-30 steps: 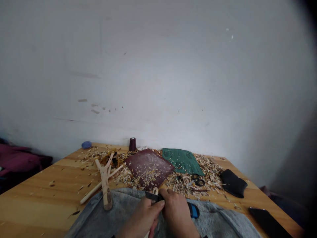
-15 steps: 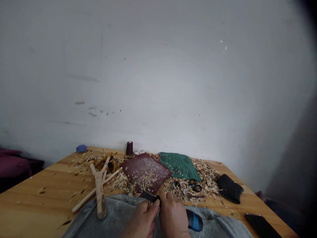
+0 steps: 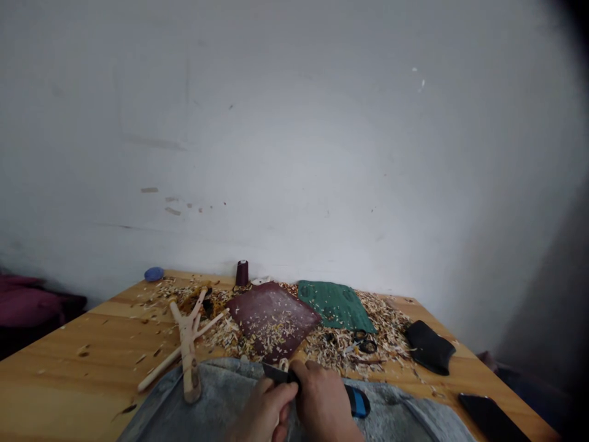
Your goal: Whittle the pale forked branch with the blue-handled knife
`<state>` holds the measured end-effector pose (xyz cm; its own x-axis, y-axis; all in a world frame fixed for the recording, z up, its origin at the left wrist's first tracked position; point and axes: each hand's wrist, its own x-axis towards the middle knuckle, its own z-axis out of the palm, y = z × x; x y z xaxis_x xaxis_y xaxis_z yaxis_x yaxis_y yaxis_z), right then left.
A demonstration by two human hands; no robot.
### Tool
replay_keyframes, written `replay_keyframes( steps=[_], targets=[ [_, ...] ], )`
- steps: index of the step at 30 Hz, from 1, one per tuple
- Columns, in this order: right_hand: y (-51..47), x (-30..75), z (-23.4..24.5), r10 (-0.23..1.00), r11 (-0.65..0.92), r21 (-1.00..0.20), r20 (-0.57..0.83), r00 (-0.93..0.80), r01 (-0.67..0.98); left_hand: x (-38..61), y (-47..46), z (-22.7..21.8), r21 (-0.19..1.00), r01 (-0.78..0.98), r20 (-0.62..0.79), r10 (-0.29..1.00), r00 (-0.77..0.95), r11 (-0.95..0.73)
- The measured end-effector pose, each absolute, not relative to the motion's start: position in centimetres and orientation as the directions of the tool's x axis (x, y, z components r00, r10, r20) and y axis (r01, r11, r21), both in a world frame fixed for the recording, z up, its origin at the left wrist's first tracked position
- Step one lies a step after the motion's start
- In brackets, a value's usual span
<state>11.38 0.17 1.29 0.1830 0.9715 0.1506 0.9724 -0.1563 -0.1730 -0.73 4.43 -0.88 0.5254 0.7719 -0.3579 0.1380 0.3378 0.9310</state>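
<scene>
My right hand (image 3: 324, 409) grips a knife (image 3: 276, 372) with a dark blade and a black-and-blue handle (image 3: 357, 401). My left hand (image 3: 265, 412) holds a small pale piece of wood (image 3: 284, 365), whose tip shows above my fingers. The blade lies against this wood, close to my left thumb. Both hands are over a grey cloth (image 3: 221, 399) on my lap. To the left of my hands, a forked, peeled branch (image 3: 188, 339) rests on the cloth's edge and the table.
Wood shavings (image 3: 350, 351) cover the pine table (image 3: 69, 344) around a maroon sheet (image 3: 272, 320), a green sheet (image 3: 335, 305) and scissors (image 3: 365, 345). A black pouch (image 3: 430, 347), a phone (image 3: 490, 417), a dark spool (image 3: 242, 273) and a blue lump (image 3: 154, 274) also lie there. A wall stands behind.
The whole view has shifted slightly as my head moved. My hands stay close together, with the knife handle shifting a little; the blade remains at the small wood piece.
</scene>
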Motion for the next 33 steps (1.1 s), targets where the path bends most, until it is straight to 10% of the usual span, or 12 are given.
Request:
replay_keyframes(
  steps=[33],
  targets=[
    [-0.3,11.3,1.5,0.972,-0.147,-0.173,0.158,0.174,0.974,-0.3,3.0,0.8,0.944,0.289,-0.28,0.852,0.442,0.161]
  ],
)
